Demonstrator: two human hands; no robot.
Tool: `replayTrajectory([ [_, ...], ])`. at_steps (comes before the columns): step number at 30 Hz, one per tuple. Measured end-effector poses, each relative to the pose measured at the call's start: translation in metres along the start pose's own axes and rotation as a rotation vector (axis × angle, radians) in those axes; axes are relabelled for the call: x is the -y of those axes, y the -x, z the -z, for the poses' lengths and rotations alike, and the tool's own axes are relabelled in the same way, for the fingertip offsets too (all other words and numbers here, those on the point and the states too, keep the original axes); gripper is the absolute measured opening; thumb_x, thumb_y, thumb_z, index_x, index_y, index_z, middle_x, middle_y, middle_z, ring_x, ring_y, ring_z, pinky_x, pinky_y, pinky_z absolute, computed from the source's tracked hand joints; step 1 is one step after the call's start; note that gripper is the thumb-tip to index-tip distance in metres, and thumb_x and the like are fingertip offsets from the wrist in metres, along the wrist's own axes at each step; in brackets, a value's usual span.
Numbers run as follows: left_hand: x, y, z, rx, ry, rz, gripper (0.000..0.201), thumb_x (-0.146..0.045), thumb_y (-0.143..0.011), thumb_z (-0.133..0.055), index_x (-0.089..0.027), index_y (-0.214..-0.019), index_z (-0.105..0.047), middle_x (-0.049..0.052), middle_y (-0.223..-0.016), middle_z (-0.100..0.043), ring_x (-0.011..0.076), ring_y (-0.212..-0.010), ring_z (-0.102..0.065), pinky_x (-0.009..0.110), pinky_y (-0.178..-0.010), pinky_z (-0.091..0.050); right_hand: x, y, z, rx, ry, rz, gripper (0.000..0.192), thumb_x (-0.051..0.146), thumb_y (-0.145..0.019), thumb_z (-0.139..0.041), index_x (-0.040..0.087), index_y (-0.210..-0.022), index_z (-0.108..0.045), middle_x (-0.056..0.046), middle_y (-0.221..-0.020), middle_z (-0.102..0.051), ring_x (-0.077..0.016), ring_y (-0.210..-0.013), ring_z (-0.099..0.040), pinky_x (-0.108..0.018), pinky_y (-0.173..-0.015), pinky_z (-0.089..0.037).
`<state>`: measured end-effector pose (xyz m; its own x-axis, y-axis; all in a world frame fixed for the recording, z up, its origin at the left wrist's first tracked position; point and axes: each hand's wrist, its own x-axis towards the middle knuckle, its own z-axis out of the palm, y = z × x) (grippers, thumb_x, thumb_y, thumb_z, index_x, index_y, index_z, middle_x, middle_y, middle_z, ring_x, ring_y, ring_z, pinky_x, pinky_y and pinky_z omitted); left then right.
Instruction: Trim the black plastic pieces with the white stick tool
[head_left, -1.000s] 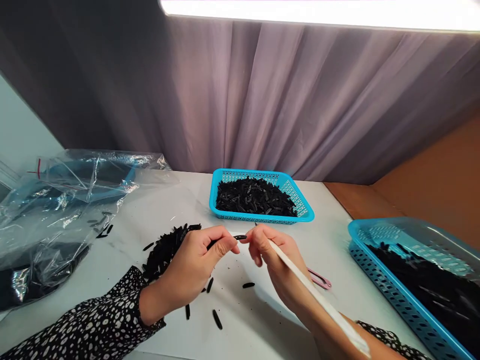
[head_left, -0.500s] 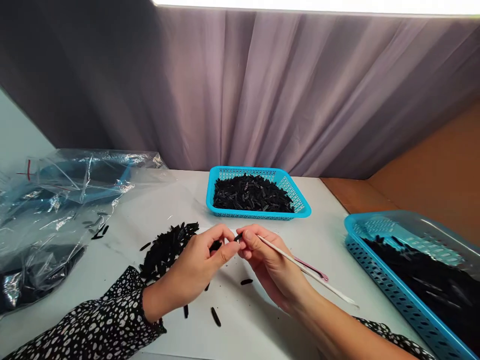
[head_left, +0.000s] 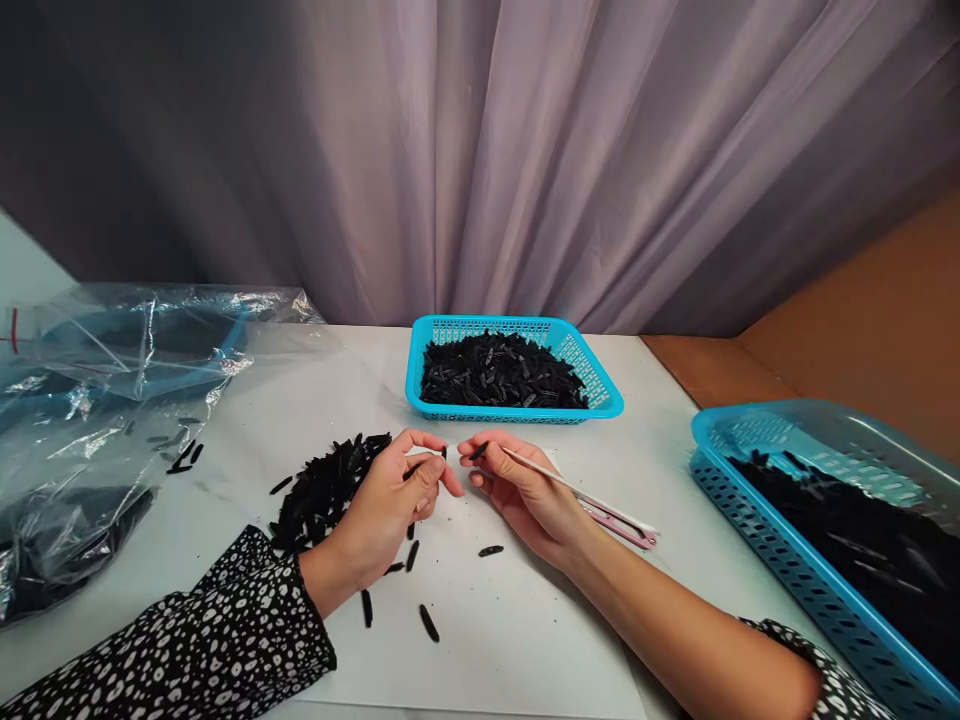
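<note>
My left hand (head_left: 397, 500) is closed in a pinch, with a small black piece (head_left: 444, 454) upright at its fingertips. Just across from it, my right hand (head_left: 529, 500) grips a thin white stick (head_left: 577, 490). Another slim black piece (head_left: 478, 452) sits between that hand's fingertips. A narrow gap separates the two hands. Beneath the stick, beside my right wrist, is a pink slender tool (head_left: 622, 527), partly hidden. To the left, behind my left hand, lies a heap of black strips (head_left: 322, 490). A few loose strips (head_left: 429, 623) lie on the white table below.
A blue perforated basket (head_left: 514, 412) full of black pieces stands at the back. Another blue basket (head_left: 795, 560) with dark pieces is on the right. Clear plastic bags (head_left: 142, 360) cover the left side. A grey curtain (head_left: 480, 180) hangs behind the table.
My hands have drawn apart, each with a black piece at the fingertips. The white stick has swung and its rear end now lies nearer the pink tool. The view has shifted slightly.
</note>
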<state>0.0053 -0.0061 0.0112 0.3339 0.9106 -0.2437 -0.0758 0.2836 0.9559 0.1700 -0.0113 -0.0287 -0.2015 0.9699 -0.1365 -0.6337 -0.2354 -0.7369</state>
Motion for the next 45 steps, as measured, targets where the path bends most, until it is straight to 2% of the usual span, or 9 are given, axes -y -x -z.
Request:
replayTrajectory([
  [15,-0.006,0.003,-0.003,0.087,0.144,0.059,0.033,-0.033,-0.081,-0.070,-0.014,-0.103,-0.055,0.001,-0.071,-0.061,0.0054,-0.050,-0.026,0.024,-0.049,-0.015,-0.004,0.000,0.002,0.050,-0.020,-0.004,0.024,0.038,-0.077,-0.079,0.019,-0.089,-0.074,-0.004,-0.087,-0.069,-0.0131,-0.073,-0.058,-0.027,-0.072,-0.044],
  [19,-0.004,0.003,-0.003,0.084,0.151,0.070,0.032,-0.033,-0.082,-0.068,-0.015,-0.105,-0.054,0.000,-0.068,-0.059,0.0054,-0.049,-0.024,0.024,-0.049,-0.014,-0.002,0.001,-0.002,0.013,-0.046,-0.019,0.023,0.037,-0.076,-0.078,0.018,-0.088,-0.072,-0.002,-0.075,-0.065,-0.0129,-0.068,-0.058,-0.024,-0.062,-0.042],
  [23,-0.003,0.005,-0.002,0.095,0.164,0.071,0.029,-0.033,-0.084,-0.067,-0.017,-0.105,-0.052,0.000,-0.070,-0.061,0.0052,-0.049,-0.025,0.023,-0.049,-0.015,0.001,0.003,-0.006,-0.015,0.005,-0.015,0.027,0.042,-0.078,-0.075,0.016,-0.079,-0.067,0.002,-0.063,-0.054,-0.0069,-0.051,-0.039,-0.019,-0.043,-0.023],
  [26,-0.002,0.005,-0.001,0.108,0.183,0.078,0.028,-0.033,-0.085,-0.067,-0.019,-0.103,-0.051,0.000,-0.070,-0.061,0.0052,-0.048,-0.026,0.023,-0.049,-0.015,0.000,0.005,-0.007,0.026,0.079,-0.046,0.031,0.045,-0.078,-0.076,0.016,-0.081,-0.064,0.006,-0.054,-0.043,-0.0056,-0.045,-0.021,-0.021,-0.041,-0.010],
  [29,-0.002,0.005,0.000,0.120,0.193,0.083,0.028,-0.032,-0.084,-0.067,-0.020,-0.102,-0.050,-0.001,-0.069,-0.061,0.0050,-0.048,-0.025,0.023,-0.049,-0.016,-0.003,0.005,-0.006,0.059,0.134,-0.043,0.036,0.049,-0.078,-0.075,0.016,-0.087,-0.063,0.009,-0.050,-0.039,-0.0054,-0.044,-0.012,-0.023,-0.042,-0.007],
  [32,-0.001,0.005,0.000,0.144,0.182,0.076,0.026,-0.033,-0.085,-0.066,-0.020,-0.099,-0.047,-0.001,-0.069,-0.061,0.0050,-0.048,-0.026,0.023,-0.049,-0.016,-0.005,0.006,-0.007,0.058,0.175,-0.025,0.040,0.055,-0.081,-0.070,0.016,-0.088,-0.063,0.010,-0.046,-0.036,-0.0060,-0.043,-0.012,-0.024,-0.043,-0.008],
  [37,0.003,0.005,0.000,0.176,0.083,0.051,0.028,-0.034,-0.086,-0.065,-0.021,-0.091,-0.041,-0.003,-0.069,-0.062,0.0042,-0.048,-0.027,0.023,-0.049,-0.014,-0.003,0.009,-0.013,0.028,0.348,0.070,0.037,0.051,-0.079,-0.072,0.016,-0.073,-0.063,0.002,-0.050,-0.056,-0.0081,-0.047,-0.025,-0.026,-0.047,-0.016],
  [39,0.004,0.005,0.000,0.166,0.050,0.037,0.028,-0.035,-0.086,-0.064,-0.021,-0.091,-0.041,-0.004,-0.068,-0.061,0.0042,-0.047,-0.026,0.023,-0.049,-0.014,-0.002,0.009,-0.014,-0.030,0.351,0.074,0.037,0.050,-0.073,-0.078,0.016,-0.069,-0.064,0.001,-0.051,-0.056,-0.0084,-0.048,-0.027,-0.026,-0.048,-0.016],
  [45,-0.001,0.006,-0.003,0.079,0.116,0.034,0.019,-0.028,-0.085,-0.060,-0.020,-0.093,-0.045,-0.003,-0.071,-0.059,0.0062,-0.051,-0.029,0.024,-0.050,-0.018,-0.004,0.004,-0.004,-0.076,0.158,0.055,0.038,0.049,-0.069,-0.081,0.016,-0.085,-0.073,0.000,-0.063,-0.061,-0.0060,-0.046,-0.018,-0.026,-0.046,-0.010],
])
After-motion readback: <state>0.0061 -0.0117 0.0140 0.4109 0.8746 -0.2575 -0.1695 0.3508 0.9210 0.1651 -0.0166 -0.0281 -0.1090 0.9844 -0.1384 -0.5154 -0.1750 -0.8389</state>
